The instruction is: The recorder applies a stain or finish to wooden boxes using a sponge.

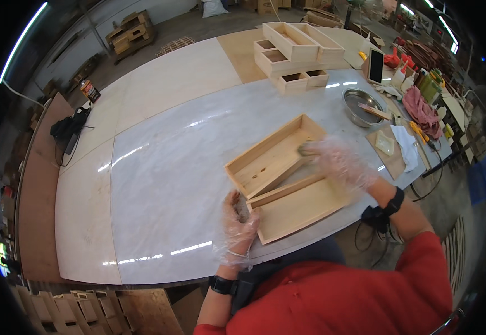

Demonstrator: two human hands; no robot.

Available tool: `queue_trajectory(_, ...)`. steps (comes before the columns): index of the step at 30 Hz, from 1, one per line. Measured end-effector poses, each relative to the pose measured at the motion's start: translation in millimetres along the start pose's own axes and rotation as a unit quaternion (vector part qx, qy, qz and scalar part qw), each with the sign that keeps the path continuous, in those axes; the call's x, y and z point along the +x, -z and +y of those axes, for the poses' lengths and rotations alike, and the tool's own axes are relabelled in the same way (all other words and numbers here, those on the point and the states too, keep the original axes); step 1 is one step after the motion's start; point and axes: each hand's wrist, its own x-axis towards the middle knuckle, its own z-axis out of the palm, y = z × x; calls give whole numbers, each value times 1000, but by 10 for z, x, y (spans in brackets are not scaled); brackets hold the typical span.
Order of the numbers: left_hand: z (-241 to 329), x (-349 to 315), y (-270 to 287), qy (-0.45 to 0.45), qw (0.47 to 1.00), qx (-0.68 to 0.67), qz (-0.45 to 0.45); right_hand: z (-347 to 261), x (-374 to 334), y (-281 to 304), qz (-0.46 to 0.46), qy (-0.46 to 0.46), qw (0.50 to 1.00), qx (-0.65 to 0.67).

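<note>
Two shallow, open-topped boxes of pale wood lie side by side on the table in front of me, angled to each other. My left hand (235,229), in a clear plastic glove, grips the near wooden box (301,209) at its left end, thumb by the rim. The far wooden box (274,159) touches it near that corner, with a wedge-shaped gap opening to the right. Over the boxes' right ends is my gloved right hand (341,162), smeared by motion. Its fingers close on a small greenish piece (306,148) that I cannot make out, at the far box's wall.
A steel bowl (355,114) with a flat wooden-handled tool across it stands right of the boxes. Behind are stacked wooden boxes (290,50). Along the right edge lie a white cloth (405,146), a pink rag (422,109), bottles and a propped phone (375,66). A black bag (70,125) lies far left.
</note>
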Motion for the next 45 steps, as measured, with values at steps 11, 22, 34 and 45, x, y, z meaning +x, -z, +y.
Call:
queue_trajectory(11,442,281,84,-150,939,290,-108,-421,365,-198,-47,76,995,37)
queue_trajectory(22,328,492,141,-178,930,273,-172,-756,270,-267,-53,77,995,46)
queue_trajectory(34,343,460,193,-27,955,160,-248,205,-733,-18,-32,-183,982,7)
queue_trajectory(45,370,451,143,-84,947,202,-236,-451,-204,-353,-70,11,997,-31)
